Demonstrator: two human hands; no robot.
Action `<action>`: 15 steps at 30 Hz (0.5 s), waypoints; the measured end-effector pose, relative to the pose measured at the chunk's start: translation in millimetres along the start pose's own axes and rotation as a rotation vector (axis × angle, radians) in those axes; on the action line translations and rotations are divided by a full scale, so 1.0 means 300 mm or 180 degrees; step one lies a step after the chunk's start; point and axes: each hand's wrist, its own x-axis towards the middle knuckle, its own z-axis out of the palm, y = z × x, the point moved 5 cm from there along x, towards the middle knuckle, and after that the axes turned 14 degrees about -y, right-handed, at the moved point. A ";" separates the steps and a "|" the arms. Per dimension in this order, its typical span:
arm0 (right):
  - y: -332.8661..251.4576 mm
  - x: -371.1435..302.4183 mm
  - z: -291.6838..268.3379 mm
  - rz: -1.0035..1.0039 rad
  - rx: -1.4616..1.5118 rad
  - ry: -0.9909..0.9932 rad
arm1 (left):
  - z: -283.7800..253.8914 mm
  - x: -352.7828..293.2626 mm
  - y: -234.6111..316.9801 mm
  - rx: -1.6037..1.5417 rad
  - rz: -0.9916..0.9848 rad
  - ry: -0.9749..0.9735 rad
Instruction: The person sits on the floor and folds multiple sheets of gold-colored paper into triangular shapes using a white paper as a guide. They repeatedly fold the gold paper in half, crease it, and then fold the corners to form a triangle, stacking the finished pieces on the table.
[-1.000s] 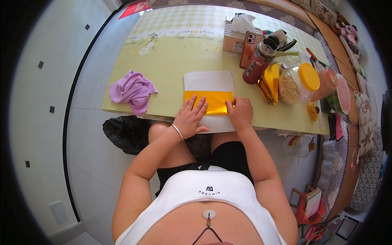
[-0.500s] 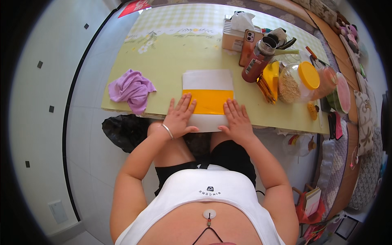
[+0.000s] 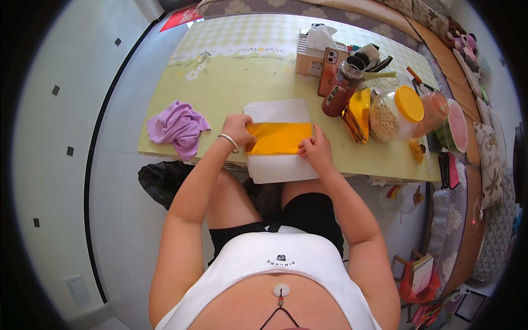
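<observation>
A stack of white paper [image 3: 281, 169] with a shiny gold panel [image 3: 279, 138] across its middle lies at the table's near edge, its lower end jutting over my lap. I cannot tell whether the gold is a separate sheet or part of the top one. My left hand [image 3: 237, 131], with a silver bangle at the wrist, has its fingers curled round the gold panel's left edge. At the right edge, my right hand [image 3: 316, 149] pinches the gold near its lower corner, with the index finger stretched upward. The gold surface looks slightly bowed between both hands.
A crumpled purple cloth [image 3: 179, 127] lies left on the table [image 3: 231, 91]. To the right stand a dark red bottle [image 3: 341, 91], a phone [image 3: 331, 69], a tissue box [image 3: 313, 58], folded gold pieces [image 3: 358, 113], a yellow-lidded jar [image 3: 388, 115] and a cut watermelon [image 3: 455, 127].
Both hands were lying flat on the paper; now their fingers are bent at the gold panel's side edges. The white sheets beneath have spread slightly out of line.
</observation>
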 end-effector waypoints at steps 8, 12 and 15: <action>0.018 0.025 -0.051 0.0172 0.1292 -0.0072 | 0.096 -0.114 0.017 -0.3386 -0.0340 0.0628; 0.008 0.019 -0.050 0.0042 0.1431 0.0028 | 0.135 -0.118 -0.025 -0.4017 -0.0449 0.0510; 0.013 0.026 -0.054 -0.0189 0.1444 0.0116 | 0.129 -0.123 -0.019 -0.4358 -0.0599 0.0558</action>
